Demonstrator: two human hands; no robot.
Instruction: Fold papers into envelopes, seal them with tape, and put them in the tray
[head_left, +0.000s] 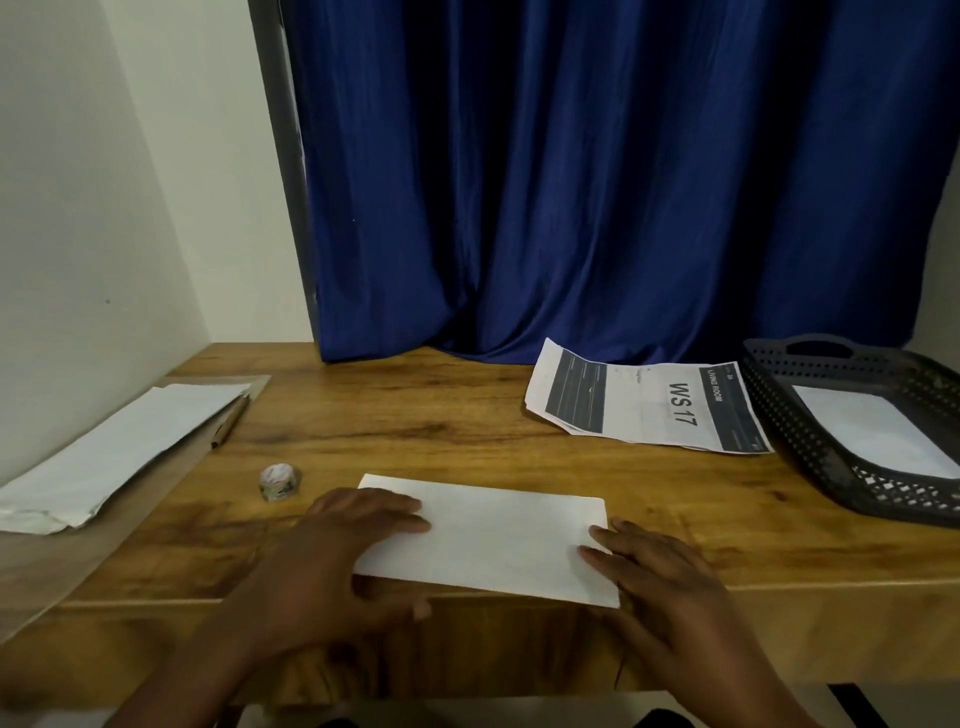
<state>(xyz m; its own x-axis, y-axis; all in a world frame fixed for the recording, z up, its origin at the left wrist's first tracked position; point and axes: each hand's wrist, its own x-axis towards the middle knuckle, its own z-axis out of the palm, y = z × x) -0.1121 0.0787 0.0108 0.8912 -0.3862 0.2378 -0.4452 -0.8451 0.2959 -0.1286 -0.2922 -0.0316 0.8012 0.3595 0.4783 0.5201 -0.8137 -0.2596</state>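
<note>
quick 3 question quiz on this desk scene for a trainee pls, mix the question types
1. True or false: the dark tray at the right already holds a white paper.
2. Which lies nearest the left hand? A) the tape roll B) the printed sheet reading WS 17 C) the pen
3. What are both hands, the right hand included, pressing on?

Key
1. True
2. A
3. The folded white paper at the front edge of the wooden table, one hand at each end.
</note>
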